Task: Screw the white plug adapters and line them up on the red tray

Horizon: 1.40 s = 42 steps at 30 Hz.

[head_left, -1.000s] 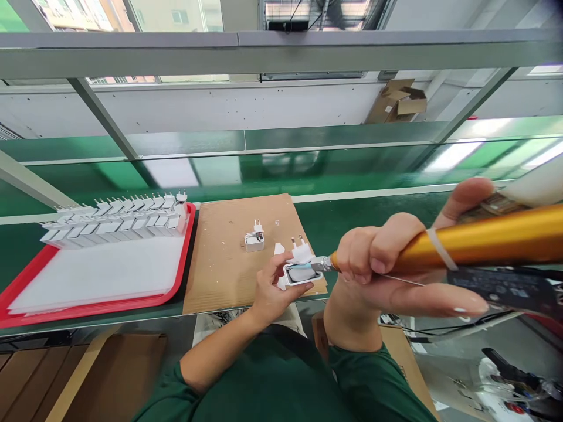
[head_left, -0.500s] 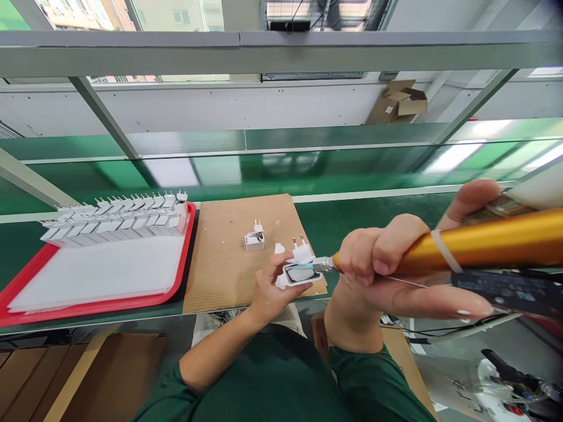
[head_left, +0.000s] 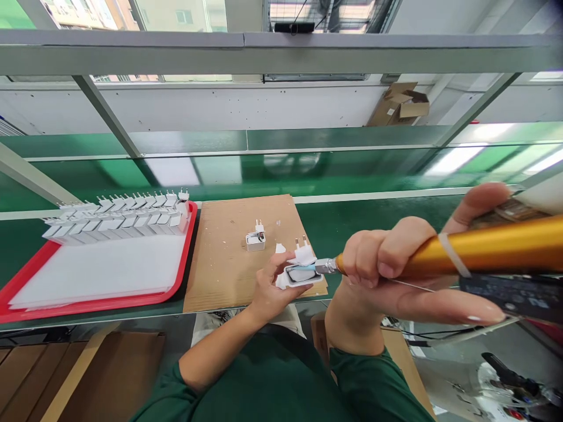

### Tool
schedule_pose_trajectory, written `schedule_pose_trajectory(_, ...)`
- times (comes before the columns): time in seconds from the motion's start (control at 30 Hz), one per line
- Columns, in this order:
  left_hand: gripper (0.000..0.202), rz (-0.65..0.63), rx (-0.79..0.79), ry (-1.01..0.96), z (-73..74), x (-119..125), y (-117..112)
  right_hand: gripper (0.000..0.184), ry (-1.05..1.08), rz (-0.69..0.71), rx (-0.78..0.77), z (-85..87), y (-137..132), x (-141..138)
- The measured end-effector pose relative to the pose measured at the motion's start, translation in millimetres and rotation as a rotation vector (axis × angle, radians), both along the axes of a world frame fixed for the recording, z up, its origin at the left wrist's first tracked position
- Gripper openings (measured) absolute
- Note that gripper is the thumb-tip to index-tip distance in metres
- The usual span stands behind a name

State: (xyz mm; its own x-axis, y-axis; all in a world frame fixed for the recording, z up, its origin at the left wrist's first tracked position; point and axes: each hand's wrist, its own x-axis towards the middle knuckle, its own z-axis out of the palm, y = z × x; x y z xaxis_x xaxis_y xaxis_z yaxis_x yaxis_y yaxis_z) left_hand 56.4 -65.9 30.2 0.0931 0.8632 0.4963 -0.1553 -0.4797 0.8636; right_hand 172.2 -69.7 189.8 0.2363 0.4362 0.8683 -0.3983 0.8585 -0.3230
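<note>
The left hand [head_left: 269, 288] holds a white charger shell [head_left: 302, 275] at the near right corner of a cardboard sheet [head_left: 224, 264], about 5 o'clock from the sheet's middle. Its fingers [head_left: 278, 264] curl around the shell's left side and pinch it, with the open face turned up towards the camera. A white plug part with two pins [head_left: 303, 252] sits at 12 o'clock of the shell, touching it. Whether the two are joined cannot be told.

The right hand [head_left: 387, 275] comes in from 3 o'clock and grips a gold tool [head_left: 492, 249]. Its fingers [head_left: 389, 253] are wrapped tight over the barrel near the front, while the little finger lies stretched out beneath it. The tool lies almost level, and its thin metal tip [head_left: 324, 266] points to 9 o'clock and meets the right edge of the shell's opening. A white band circles the barrel behind the hand.

On the cardboard sheet, at 11 o'clock from the held shell and well apart from it, a second charger [head_left: 255, 240] stands with its pins up. A small white piece [head_left: 278, 248] lies between the two.

At 9 o'clock of the cardboard sheet, just beside it on the green worktop [head_left: 352, 220], lies a red tray [head_left: 187, 258] lined with a white sheet [head_left: 101, 269]. Rows of white chargers [head_left: 118, 215] stand along the tray's far edge, pins upward. Far off at 1 o'clock, a cardboard box [head_left: 399, 102] rests against the wall.
</note>
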Motion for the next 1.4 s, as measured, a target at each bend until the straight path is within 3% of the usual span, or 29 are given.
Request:
schedule_pose_trajectory(0.07, 0.055, 0.001, -0.006, 0.009, -0.5, -0.4, -0.2, 0.045, 0.028, 0.029, 0.029, 1.9, 1.2, -1.2)
schedule_pose_trajectory(0.17, 0.055, -0.001, -0.014, 0.018, 0.1, -1.1, -0.8, 0.036, -0.013, 0.017, -0.022, 0.7, 0.3, -0.4)
schedule_pose_trajectory(0.33, 0.055, 0.001, -0.012, 0.03, 1.5, -2.1, -1.3, 0.061, 0.03, -0.055, -0.104, -6.9, -5.0, 3.9)
schedule_pose_trajectory(0.53, 0.055, -0.006, -0.033, 0.025, 5.1, -3.3, -4.2, 0.07, 0.003, -0.058, -0.149, -10.3, -7.0, 9.6)
schedule_pose_trajectory(0.67, 0.052, 0.014, -0.088, 0.145, 8.7, -15.4, -4.6, 0.067, -0.002, -0.041, -0.159, -4.5, -7.0, 8.5)
schedule_pose_trajectory(0.77, 0.048, 0.036, -0.093, 0.283, -1.7, -38.2, 1.3, 0.06, -0.018, -0.048, -0.191, -0.5, -8.4, 8.3)
schedule_pose_trajectory(0.93, 0.038, 0.193, -0.084, 0.535, -46.1, -86.0, 13.3, 0.059, 0.02, -0.082, -0.228, -5.5, -6.7, 15.0)
schedule_pose_trajectory(1.03, 0.037, 0.299, -0.011, 0.626, -62.3, -103.1, 16.8, 0.061, 0.063, -0.086, -0.22, -10.6, -3.7, 18.4)
schedule_pose_trajectory(1.13, 0.048, 0.348, 0.049, 0.65, -62.1, -108.7, 20.8, 0.057, 0.097, -0.11, -0.219, -11.8, -2.8, 18.3)
schedule_pose_trajectory(1.23, 0.065, 0.25, 0.022, 0.647, -55.4, -108.4, 25.7, 0.056, 0.111, -0.116, -0.235, -10.3, -3.9, 16.9)
schedule_pose_trajectory(1.3, 0.064, 0.193, 0.052, 0.686, -52.4, -107.8, 27.6, 0.056, 0.106, -0.135, -0.236, -9.3, -4.8, 16.9)
schedule_pose_trajectory(1.4, 0.055, 0.209, 0.154, 0.727, -53.3, -107.9, 28.4, 0.052, 0.067, -0.185, -0.271, -9.0, -5.9, 18.7)
